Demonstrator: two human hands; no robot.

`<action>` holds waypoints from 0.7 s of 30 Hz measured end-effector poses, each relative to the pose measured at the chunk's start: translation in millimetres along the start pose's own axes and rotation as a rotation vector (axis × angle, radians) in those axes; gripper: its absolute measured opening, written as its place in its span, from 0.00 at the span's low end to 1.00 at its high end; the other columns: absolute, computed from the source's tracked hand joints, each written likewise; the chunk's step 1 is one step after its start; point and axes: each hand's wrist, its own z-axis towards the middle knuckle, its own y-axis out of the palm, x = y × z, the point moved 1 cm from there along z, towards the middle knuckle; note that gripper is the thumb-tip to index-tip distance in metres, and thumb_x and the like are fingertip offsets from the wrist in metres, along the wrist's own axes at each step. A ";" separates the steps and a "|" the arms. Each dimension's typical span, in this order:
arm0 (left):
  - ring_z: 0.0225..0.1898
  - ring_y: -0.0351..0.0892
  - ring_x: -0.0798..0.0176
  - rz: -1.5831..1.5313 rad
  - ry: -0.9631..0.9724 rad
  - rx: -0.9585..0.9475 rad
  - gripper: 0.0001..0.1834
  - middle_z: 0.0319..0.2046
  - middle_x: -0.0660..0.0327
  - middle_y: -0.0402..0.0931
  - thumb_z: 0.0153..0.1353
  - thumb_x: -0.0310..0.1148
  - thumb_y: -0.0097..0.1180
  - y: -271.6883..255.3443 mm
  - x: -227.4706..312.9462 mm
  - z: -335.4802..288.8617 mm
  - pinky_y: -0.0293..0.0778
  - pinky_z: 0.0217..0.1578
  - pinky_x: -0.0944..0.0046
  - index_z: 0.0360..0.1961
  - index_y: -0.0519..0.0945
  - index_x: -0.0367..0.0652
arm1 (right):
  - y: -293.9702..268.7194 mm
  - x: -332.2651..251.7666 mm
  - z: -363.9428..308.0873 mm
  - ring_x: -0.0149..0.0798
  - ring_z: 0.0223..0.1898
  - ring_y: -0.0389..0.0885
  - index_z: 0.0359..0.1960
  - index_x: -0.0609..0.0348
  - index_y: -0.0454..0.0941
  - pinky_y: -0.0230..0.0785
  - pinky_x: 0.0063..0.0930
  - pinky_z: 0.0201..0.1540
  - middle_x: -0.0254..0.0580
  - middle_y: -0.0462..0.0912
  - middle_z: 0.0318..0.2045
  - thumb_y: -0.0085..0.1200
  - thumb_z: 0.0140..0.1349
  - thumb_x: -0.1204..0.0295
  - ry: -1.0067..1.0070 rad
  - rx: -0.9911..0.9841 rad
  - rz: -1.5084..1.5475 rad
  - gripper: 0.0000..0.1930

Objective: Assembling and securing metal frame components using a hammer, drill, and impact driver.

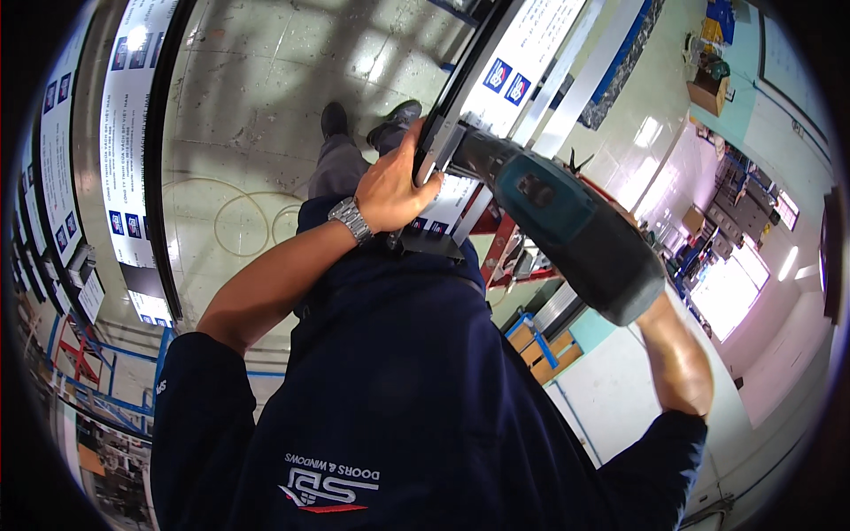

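Grey tiled floor (257,53) took up the upper left of the view, around the person's feet. Long film-covered profiles (128,150) stood at far left, well apart from both hands. Work profile (527,40), dark-edged with printed white film, ran from the top edge down to the person's waist. Navy work shirt (390,380) filled the lower middle. Teal-and-black power tool (575,230) was held right of the work profile, nose touching it or just beside it; exact contact could not be told. Left hand (394,190): grip closed about the dark edge of the work profile, near the tool's nose. Right hand (657,316): grip holding the power tool, mostly hidden behind its body; finger positions could not be told. Dark shoes (335,119) showed beyond the left hand. Silver wristwatch (351,219), metal-linked, circled the left wrist.
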 end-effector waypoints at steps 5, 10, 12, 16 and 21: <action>0.47 0.79 0.33 0.027 0.020 0.037 0.48 0.48 0.36 0.77 0.57 0.44 0.57 2.5 -5.1 -3.5 0.75 0.48 0.43 0.73 0.47 0.42 | -6.2 -4.8 -61.5 0.43 0.49 0.83 0.57 0.58 0.77 0.74 0.34 0.53 0.44 0.85 0.47 0.69 0.56 0.73 0.219 -0.031 -0.045 0.25; 0.45 0.81 0.34 -0.017 0.031 0.042 0.48 0.45 0.37 0.79 0.56 0.44 0.57 1.9 -3.7 -1.6 0.75 0.45 0.43 0.74 0.48 0.44 | 11.3 -30.3 -86.3 0.44 0.49 0.83 0.54 0.56 0.79 0.73 0.33 0.51 0.44 0.84 0.48 0.70 0.55 0.69 0.039 0.025 -0.518 0.24; 0.45 0.80 0.33 -0.021 -0.006 0.037 0.48 0.45 0.36 0.79 0.56 0.43 0.58 -1.5 -0.3 -3.9 0.75 0.45 0.43 0.74 0.47 0.44 | 31.0 -33.7 -83.0 0.45 0.48 0.83 0.56 0.52 0.78 0.71 0.36 0.51 0.44 0.84 0.46 0.69 0.56 0.67 0.233 0.148 -0.229 0.25; 0.42 0.80 0.33 -0.002 0.008 0.025 0.48 0.42 0.36 0.80 0.56 0.40 0.59 1.6 1.9 0.6 0.75 0.44 0.45 0.74 0.48 0.44 | 40.1 -1.9 -106.2 0.44 0.56 0.78 0.62 0.51 0.72 0.69 0.38 0.59 0.47 0.80 0.53 0.67 0.60 0.59 0.192 -0.171 -0.451 0.30; 0.41 0.82 0.34 0.004 -0.007 0.034 0.47 0.39 0.37 0.81 0.56 0.45 0.57 3.3 -4.4 0.4 0.77 0.43 0.43 0.73 0.49 0.46 | 41.7 11.8 -98.4 0.44 0.69 0.61 0.71 0.49 0.60 0.59 0.42 0.70 0.48 0.61 0.69 0.54 0.65 0.41 0.804 -0.164 0.742 0.40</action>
